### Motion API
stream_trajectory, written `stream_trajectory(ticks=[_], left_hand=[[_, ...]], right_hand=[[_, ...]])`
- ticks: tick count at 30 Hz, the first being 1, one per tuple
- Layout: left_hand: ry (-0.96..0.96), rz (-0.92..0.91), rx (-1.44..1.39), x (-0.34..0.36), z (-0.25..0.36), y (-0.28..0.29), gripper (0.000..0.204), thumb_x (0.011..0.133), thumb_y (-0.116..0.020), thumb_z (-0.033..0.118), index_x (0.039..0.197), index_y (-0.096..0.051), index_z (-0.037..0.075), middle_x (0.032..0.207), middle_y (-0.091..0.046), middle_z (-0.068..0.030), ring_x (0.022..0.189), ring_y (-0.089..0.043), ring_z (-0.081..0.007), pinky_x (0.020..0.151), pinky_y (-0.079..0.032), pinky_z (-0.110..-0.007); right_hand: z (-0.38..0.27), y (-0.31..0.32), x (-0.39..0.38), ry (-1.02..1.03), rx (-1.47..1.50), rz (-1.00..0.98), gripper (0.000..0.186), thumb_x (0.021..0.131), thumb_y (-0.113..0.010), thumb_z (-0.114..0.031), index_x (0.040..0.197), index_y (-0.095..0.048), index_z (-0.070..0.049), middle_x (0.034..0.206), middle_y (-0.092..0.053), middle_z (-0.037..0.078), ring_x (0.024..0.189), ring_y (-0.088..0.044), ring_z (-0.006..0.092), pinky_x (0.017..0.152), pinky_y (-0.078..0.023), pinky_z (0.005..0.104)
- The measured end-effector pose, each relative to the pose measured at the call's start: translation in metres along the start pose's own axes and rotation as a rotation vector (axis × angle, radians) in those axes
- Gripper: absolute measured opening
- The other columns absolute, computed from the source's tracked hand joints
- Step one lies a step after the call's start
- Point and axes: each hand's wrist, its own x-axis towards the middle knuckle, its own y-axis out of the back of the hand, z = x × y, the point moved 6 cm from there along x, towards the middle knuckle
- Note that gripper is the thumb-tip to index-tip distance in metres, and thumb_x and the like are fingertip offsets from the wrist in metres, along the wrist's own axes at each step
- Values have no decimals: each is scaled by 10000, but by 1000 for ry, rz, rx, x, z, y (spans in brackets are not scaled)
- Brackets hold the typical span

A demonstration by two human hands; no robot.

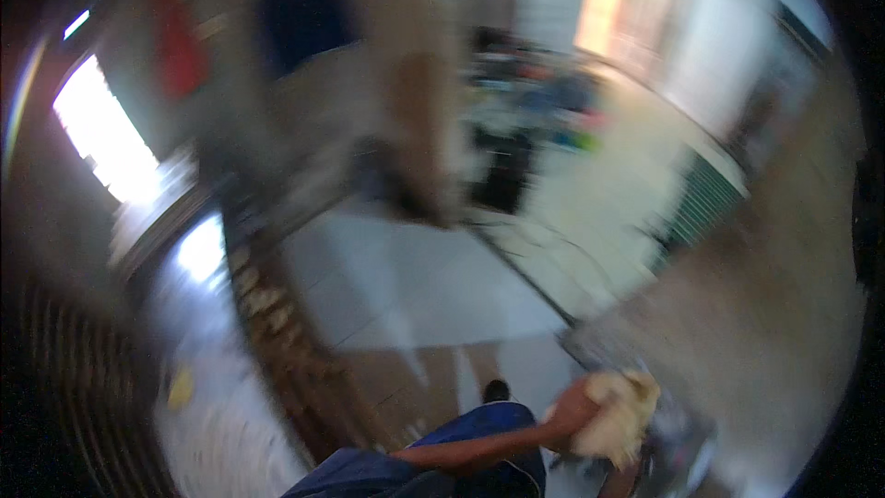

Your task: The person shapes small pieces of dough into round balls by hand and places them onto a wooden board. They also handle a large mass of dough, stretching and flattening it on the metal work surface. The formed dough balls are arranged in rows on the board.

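Observation:
My left forearm reaches across from the lower middle, over blue clothing [493,429]. At its end my left hand [573,409] is closed on a pale yellow crumpled bundle [622,415], blurred; it looks soft like cloth, but its kind is unclear. My right hand [627,478] shows only in part under the bundle, close to the lower edge, with its fingers hidden. Just right of the bundle is a shiny, greyish see-through thing [687,452], too smeared to name.
Pale floor tiles [369,258] lead to a doorway into a bright room. A brown wall edge [429,148] stands beside it. Inside are a cluttered heap [530,92] and a green grid panel [705,198]. At left, a light surface [221,406] holds a yellow thing [181,388].

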Motion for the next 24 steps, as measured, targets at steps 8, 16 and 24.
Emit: stream_trajectory(ticks=[8, 16, 24], left_hand=[[486, -44, 73, -70, -148, 382, 1387, 682, -864, 638, 1674, 4, 207, 1693, 44, -302, 1563, -22, -494, 1253, -157, -597], [1037, 1121, -111, -347, -71, 534, 1185, 879, -819, 460, 1654, 5, 108, 1667, -197, -279, 1525, -276, -424, 1235, -290, -490], [1005, 1667, -128, -413, -90, 508, 821, 946, -776, 357, 1570, -329, 67, 1562, -446, -188, 1428, -467, -315, 1165, -402, -466]], right_hand=[[-2, -267, 260, -470, 779, -664, 778, 781, -819, -288, 1432, -491, -19, 1358, -629, 179, 1260, -607, 293, 1096, -385, 496], [-212, -500, 352, -301, 582, -1587, 802, 801, -822, -89, 1502, -437, -18, 1369, -631, 154, 1212, -647, 256, 1000, -554, 426], [-584, -753, 230, 1105, 471, -1820, 458, 726, -840, -167, 1132, -683, -23, 976, -739, 105, 892, -721, 268, 845, -582, 434]])
